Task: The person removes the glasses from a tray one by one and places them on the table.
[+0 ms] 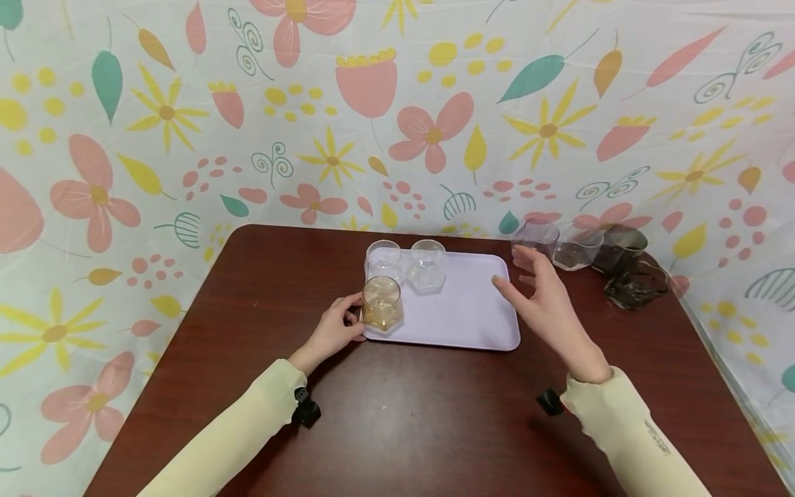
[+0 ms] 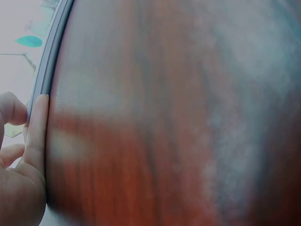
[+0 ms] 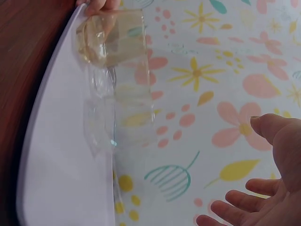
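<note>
The smooth, matt tray (image 1: 475, 310) looks plastic, the surface (image 1: 385, 414) beneath it glossy wood, cups (image 1: 382, 310) on it shiny, the backdrop (image 1: 435, 76) behind it cloth.

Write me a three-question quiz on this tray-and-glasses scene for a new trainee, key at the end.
1. Which hand is nearer the amber glass?
2. True or false: the right hand holds nothing.
3. How many clear glasses stand on the tray?

Key:
1. The left hand, at the tray's left edge.
2. True.
3. Two, both farther from the person than the amber glass.
</note>
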A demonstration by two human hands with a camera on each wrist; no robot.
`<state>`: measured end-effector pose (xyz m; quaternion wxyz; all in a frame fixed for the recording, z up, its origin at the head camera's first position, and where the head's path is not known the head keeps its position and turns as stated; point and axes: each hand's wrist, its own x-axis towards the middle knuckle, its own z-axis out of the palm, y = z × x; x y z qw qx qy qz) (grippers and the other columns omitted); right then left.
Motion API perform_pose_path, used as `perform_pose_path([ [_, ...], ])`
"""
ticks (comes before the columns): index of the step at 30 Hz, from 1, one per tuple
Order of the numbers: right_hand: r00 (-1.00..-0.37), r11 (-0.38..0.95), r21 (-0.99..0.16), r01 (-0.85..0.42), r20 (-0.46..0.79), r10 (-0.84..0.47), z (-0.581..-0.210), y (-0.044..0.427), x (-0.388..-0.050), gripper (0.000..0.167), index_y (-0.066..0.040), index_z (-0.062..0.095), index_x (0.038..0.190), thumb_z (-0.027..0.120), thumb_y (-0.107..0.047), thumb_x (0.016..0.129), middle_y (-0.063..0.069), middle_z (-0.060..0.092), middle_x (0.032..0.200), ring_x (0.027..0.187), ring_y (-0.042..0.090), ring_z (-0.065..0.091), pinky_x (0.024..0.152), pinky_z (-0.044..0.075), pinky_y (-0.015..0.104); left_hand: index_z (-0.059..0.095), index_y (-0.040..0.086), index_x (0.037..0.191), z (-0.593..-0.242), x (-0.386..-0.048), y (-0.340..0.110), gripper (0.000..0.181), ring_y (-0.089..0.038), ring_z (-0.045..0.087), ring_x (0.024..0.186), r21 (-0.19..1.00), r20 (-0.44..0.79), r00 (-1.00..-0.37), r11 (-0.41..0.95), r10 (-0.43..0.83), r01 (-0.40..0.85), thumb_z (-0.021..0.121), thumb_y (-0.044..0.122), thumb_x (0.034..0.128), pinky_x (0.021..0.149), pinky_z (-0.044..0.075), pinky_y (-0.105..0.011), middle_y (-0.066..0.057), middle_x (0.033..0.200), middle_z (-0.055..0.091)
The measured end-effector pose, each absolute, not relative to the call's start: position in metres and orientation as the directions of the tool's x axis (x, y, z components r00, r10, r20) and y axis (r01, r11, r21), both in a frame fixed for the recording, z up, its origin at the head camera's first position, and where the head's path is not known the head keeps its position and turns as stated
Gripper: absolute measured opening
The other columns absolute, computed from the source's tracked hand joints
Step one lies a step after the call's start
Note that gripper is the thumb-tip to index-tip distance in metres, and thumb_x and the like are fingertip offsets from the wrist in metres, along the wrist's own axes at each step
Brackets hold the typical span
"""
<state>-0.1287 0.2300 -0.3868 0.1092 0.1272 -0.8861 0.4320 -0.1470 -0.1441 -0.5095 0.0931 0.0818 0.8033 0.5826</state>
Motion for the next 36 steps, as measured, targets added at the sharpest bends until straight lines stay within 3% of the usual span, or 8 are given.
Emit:
perform_pose_path([
  [10,-0.942,0.572,-0.749,-0.335,0.272,-0.195,-0.390,0.202,-0.155,0.069,0.005,0.039,0.152,0.073,-0.020,0.098,0.025,0.047,0.151,0.140,0.042,0.047,0.109,0.049,0.060,0.044,-0.008,0.152,-0.510,-0.146,-0.142,0.069,-0.020,0.056,0.086,0.949,-0.051,-0.972,0.315,0.231,0.025,0.059,-0.014,0.0844,0.071,0.069,-0.045,-0.026,0.137,0.049],
  [14,-0.947,0.585,-0.745,-0.320,0.225,-0.231,-0.396,0.193,-0.169,0.070,0.005,0.040,0.151,0.074,-0.024,0.097,0.025,0.046,0.152,0.139,0.042,0.048,0.110,0.049,0.062,0.043,-0.012,0.150,-0.491,-0.137,-0.139,0.067,-0.022,0.057,0.085,0.951,-0.053,-0.968,0.309,0.247,0.027,0.057,-0.015,0.0838,0.074,0.069,-0.048,-0.029,0.134,0.049],
  [21,-0.950,0.608,-0.742,-0.282,0.129,-0.283,-0.404,0.177,-0.190,0.076,0.005,0.039,0.153,0.075,-0.030,0.096,0.025,0.045,0.154,0.139,0.041,0.048,0.111,0.050,0.061,0.046,-0.003,0.153,-0.512,-0.148,-0.146,0.069,-0.017,0.057,0.086,0.947,-0.061,-0.968,0.322,0.245,0.021,0.060,-0.010,0.0854,0.069,0.068,-0.031,-0.022,0.136,0.050],
  [27,-0.951,0.626,-0.746,-0.228,0.033,-0.307,-0.408,0.166,-0.207,0.081,0.005,0.036,0.154,0.077,-0.031,0.094,0.027,0.043,0.154,0.140,0.044,0.047,0.114,0.048,0.059,0.046,-0.001,0.153,-0.511,-0.148,-0.146,0.070,-0.017,0.057,0.087,0.943,-0.072,-0.970,0.332,0.234,0.010,0.061,-0.010,0.0854,0.069,0.068,-0.031,-0.021,0.136,0.050],
  [36,-0.947,0.630,-0.748,-0.207,-0.007,-0.320,-0.418,0.154,-0.226,0.085,0.006,0.035,0.155,0.079,-0.030,0.092,0.028,0.042,0.154,0.138,0.045,0.047,0.117,0.046,0.054,0.045,0.000,0.154,-0.510,-0.148,-0.146,0.071,-0.017,0.057,0.087,0.942,-0.087,-0.966,0.335,0.242,-0.001,0.060,-0.010,0.0855,0.069,0.068,-0.031,-0.020,0.137,0.050],
])
